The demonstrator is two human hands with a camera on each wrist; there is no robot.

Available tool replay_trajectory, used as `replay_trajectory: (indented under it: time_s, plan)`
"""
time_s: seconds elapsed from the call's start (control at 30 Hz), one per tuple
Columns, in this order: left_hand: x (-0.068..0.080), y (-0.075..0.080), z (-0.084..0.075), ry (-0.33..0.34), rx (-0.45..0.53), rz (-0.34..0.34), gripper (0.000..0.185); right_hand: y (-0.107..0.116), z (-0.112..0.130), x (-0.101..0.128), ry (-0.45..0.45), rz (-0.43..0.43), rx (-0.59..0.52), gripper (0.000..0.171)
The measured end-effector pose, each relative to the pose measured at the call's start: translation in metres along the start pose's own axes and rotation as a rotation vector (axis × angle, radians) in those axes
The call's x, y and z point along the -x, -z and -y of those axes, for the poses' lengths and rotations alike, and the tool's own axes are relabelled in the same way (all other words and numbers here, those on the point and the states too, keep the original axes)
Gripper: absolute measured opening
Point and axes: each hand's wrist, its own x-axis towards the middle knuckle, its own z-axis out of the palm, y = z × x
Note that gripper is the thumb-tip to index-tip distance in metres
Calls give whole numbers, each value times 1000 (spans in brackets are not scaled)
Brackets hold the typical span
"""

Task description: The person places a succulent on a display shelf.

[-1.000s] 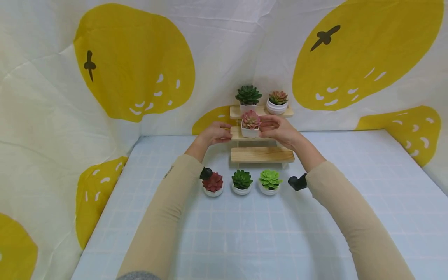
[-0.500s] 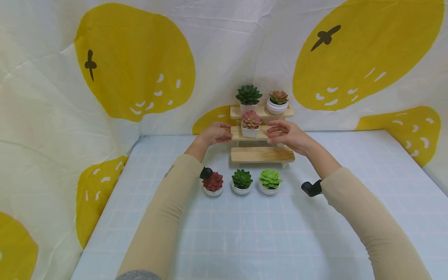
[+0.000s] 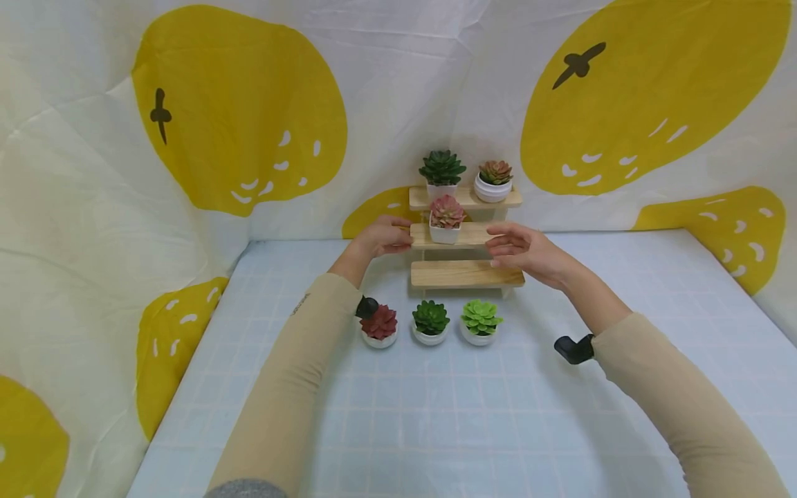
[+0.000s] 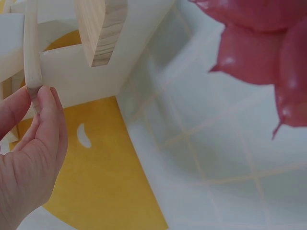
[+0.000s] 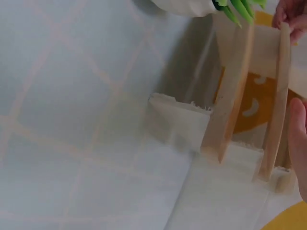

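Observation:
My left hand (image 3: 381, 237) pinches the left end of the middle board of a three-step wooden stand (image 3: 467, 274); the left wrist view shows thumb and fingers on either side of the board's end. On that middle step sits a pink succulent (image 3: 447, 212) in a square white pot, left of centre. My right hand (image 3: 528, 253) holds nothing, its fingers loosely bent by the right end of the middle step. Up on the top step are a dark green succulent (image 3: 442, 168) and, to its right, an orange-red succulent (image 3: 495, 173) in a round white pot.
In front of the stand, a row of potted succulents stands on the checked light-blue tablecloth (image 3: 436, 415): dark red (image 3: 378, 323), green (image 3: 431, 319) and bright green (image 3: 481, 319). A white cloth (image 3: 398, 90) with yellow fruit shapes hangs right behind the stand.
My right hand has left the pink succulent's pot and drawn back to the right and slightly down. The pot stays on the middle step. My left hand has kept its place.

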Motion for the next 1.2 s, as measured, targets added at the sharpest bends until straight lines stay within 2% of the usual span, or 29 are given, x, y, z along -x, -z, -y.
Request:
replay_trajectory:
  time_s: [0.37, 0.63, 1.0, 1.2]
  plan:
    - [1, 0, 0, -7, 4, 6, 52, 5, -14, 24, 5, 42, 4, 56]
    - [1, -1, 0, -14, 8, 7, 51, 6, -33, 38, 20, 79, -1, 56]
    - [2, -1, 3, -21, 23, -2, 50, 4, -59, 47, 12, 130, -23, 67]
    - [2, -1, 3, -16, 30, -2, 52, -5, -71, 48, 10, 153, -6, 73]
